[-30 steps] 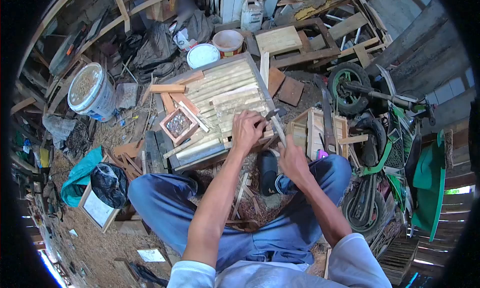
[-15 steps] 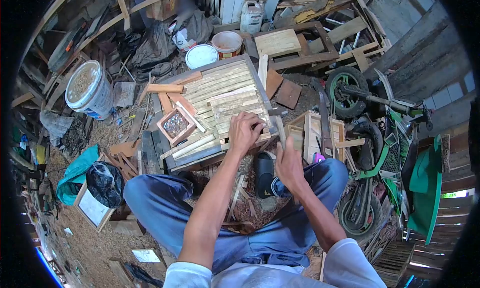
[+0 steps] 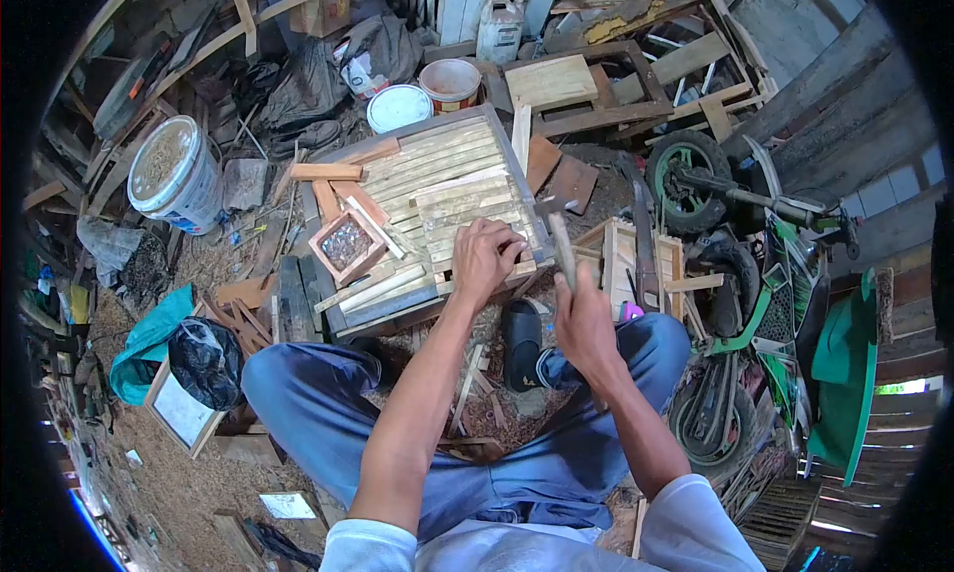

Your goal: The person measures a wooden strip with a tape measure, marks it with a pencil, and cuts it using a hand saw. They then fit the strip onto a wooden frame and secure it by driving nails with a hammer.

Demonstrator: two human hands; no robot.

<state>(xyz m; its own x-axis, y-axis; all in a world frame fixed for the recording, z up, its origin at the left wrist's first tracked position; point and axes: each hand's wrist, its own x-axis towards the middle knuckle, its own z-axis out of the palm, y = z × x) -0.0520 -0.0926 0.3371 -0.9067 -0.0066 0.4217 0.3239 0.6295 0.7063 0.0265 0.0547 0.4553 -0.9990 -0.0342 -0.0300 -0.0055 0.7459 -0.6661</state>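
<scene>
My right hand [image 3: 584, 319] is wrapped round the wooden handle of a hammer [image 3: 562, 242]. The hammer's dark head is raised near the right edge of the slatted wooden table [image 3: 437, 150]. On the table's near right part, my left hand [image 3: 484, 257] rests on a panel of pale strips [image 3: 467, 206], its fingers bent and pressed together. Whatever those fingertips pinch is too small to make out. To the left on the table stands a small square wooden box [image 3: 347, 246] of small metallic pieces, beside loose wood strips [image 3: 383, 288].
A wooden crate [image 3: 618, 264] with a saw [image 3: 646, 259] lies right of the table. Farther right is a green motorbike [image 3: 760, 314]. Buckets [image 3: 399, 109] stand behind the table, and another bucket [image 3: 179, 179] is at left. A black sandal [image 3: 522, 345] is below the table.
The hammer has swung slightly, and its head now sits higher with the handle more upright. My left hand has stayed in nearly the same place on the panel.
</scene>
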